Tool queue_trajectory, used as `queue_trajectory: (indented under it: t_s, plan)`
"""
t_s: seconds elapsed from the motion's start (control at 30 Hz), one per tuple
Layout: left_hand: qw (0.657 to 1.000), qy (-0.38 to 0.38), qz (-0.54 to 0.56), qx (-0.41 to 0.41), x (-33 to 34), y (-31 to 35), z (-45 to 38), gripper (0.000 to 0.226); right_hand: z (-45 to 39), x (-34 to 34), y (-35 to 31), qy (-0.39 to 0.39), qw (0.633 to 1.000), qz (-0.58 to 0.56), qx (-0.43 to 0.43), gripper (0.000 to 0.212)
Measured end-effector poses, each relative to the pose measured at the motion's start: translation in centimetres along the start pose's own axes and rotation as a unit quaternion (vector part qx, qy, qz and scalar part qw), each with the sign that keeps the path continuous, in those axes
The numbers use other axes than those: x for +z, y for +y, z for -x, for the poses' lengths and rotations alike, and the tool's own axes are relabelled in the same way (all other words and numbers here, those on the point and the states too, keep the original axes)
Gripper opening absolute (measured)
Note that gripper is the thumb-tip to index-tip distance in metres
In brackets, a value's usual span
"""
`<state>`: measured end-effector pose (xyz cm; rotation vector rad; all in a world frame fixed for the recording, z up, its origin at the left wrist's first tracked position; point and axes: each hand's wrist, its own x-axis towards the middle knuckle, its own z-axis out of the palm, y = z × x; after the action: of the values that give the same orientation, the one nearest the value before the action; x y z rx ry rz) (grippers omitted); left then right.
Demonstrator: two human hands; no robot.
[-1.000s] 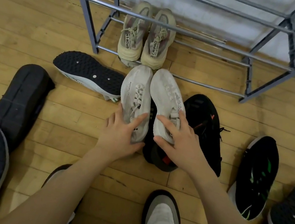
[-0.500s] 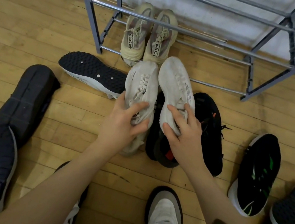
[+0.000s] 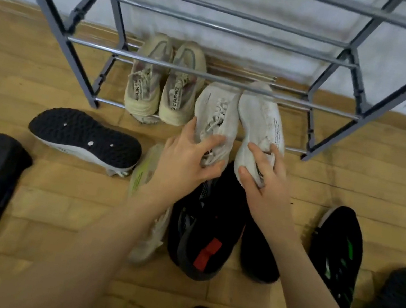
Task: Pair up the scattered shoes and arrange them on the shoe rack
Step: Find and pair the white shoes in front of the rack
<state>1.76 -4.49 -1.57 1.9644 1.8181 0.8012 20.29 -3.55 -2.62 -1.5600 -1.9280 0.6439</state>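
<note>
1. The left hand (image 3: 184,161) grips one white shoe (image 3: 217,113); the right hand (image 3: 264,183) grips the other white shoe (image 3: 260,115).
2. Both toes reach under the shoe rack's (image 3: 210,76) front bar, just beside the beige pair (image 3: 165,84) on the bottom shelf.
3. Black shoes (image 3: 206,236) crowd the floor (image 3: 354,180) beneath the wrists, with an upturned black sole (image 3: 83,135) to the left.

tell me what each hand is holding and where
Left hand grips the left white sneaker over its laces; right hand grips the right white sneaker near its heel opening.
</note>
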Motion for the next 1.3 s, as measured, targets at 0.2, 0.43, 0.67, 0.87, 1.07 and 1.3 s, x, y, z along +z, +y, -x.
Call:
queue_trajectory:
  t_s: [0.2, 0.43, 0.67, 0.87, 1.07, 1.3]
  plan:
    - [1.0, -0.015, 0.017, 0.014, 3.1, -0.9, -5.7, 0.045, -5.1, 0.1, 3.2, 0.004, 1.0, 0.02, 0.0, 0.043]
    - [0.999, 0.022, 0.049, 0.009, 4.6, -1.8, -10.8, 0.049, -11.2, 1.7, 4.3, -0.021, 0.999, 0.045, 0.001, 0.045]
    - [0.986, -0.132, -0.097, -0.03, 6.8, -5.0, -12.3, 0.069, -13.9, 3.6, 5.7, -0.163, 0.982, 0.076, 0.05, 0.057]
    - [0.986, -0.126, -0.11, -0.022, 7.0, -4.8, -12.2, 0.068, -12.7, 3.9, 6.1, -0.118, 0.99, 0.074, 0.003, 0.064]
    - [0.999, -0.026, -0.03, 0.013, 8.3, -4.7, -11.4, 0.045, -12.8, 4.4, 6.3, -0.02, 0.987, 0.153, -0.041, 0.06]
    - [0.999, -0.018, -0.038, 0.006, 8.8, -4.5, -12.4, 0.047, -12.9, 4.0, 8.2, -0.032, 0.99, 0.132, -0.04, 0.054]
